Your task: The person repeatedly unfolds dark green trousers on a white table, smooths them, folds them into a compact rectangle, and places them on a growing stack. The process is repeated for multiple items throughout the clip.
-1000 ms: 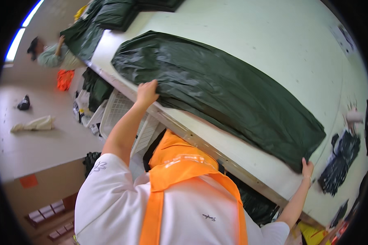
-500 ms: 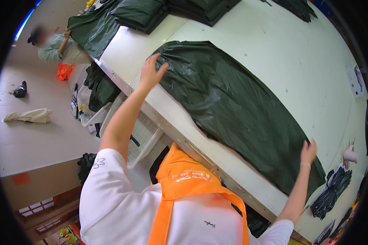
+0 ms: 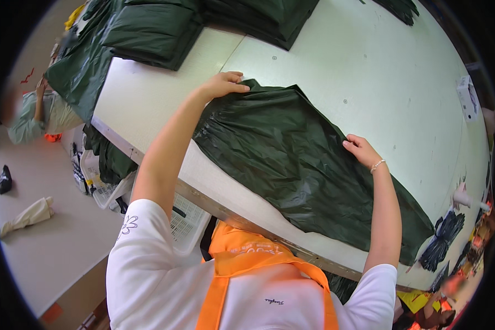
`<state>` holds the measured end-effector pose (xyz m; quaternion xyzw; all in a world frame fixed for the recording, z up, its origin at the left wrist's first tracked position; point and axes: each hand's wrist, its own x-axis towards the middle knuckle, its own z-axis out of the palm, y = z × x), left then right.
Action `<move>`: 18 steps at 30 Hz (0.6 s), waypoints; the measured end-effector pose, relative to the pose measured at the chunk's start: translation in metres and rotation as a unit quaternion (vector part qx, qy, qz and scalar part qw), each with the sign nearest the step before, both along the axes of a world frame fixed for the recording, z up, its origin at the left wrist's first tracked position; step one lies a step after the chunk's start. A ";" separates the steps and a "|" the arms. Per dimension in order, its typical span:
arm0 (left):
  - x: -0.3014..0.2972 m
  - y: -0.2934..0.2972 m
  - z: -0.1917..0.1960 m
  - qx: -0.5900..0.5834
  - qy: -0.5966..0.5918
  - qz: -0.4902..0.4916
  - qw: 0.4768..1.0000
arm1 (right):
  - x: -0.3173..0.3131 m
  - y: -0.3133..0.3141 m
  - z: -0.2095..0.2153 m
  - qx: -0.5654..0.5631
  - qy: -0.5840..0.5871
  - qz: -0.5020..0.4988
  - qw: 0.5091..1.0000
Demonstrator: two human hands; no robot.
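Both of the person's bare hands are at the far edge of a long, shiny, dark green cloth, thin and crinkly like a raincoat. The left hand [image 3: 224,83] seems to pinch a corner at the cloth's left end. The right hand [image 3: 362,150] is closed small, with thumb and fingers nipping the edge about halfway along. The dark green cloth [image 3: 280,159] lies along the near side of the pale, smooth worktop [image 3: 412,110].

It is laid out long, so that much looks done. It has lots of wrinkles, most of all at the left end, and it is not a neat square. By the look of it, making it smooth and small is left. Past the left hand sit a thick, folded, dark green stack [image 3: 154,33] and a second folded green pile [image 3: 264,16]. Near the cloth's right end is a black bundle of thin strips [image 3: 444,239].
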<state>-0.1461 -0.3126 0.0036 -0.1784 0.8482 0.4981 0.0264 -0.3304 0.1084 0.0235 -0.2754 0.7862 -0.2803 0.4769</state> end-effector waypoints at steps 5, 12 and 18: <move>0.016 0.001 0.038 0.520 -0.082 -0.007 0.850 | 0.007 -0.003 0.018 0.061 -0.050 0.004 0.997; 0.084 0.011 0.111 0.424 0.083 -0.155 0.889 | 0.016 0.014 0.069 0.010 -0.121 -0.009 0.993; 0.120 0.026 0.097 0.388 -0.073 -0.106 0.913 | 0.039 0.014 0.015 0.087 -0.027 0.105 0.990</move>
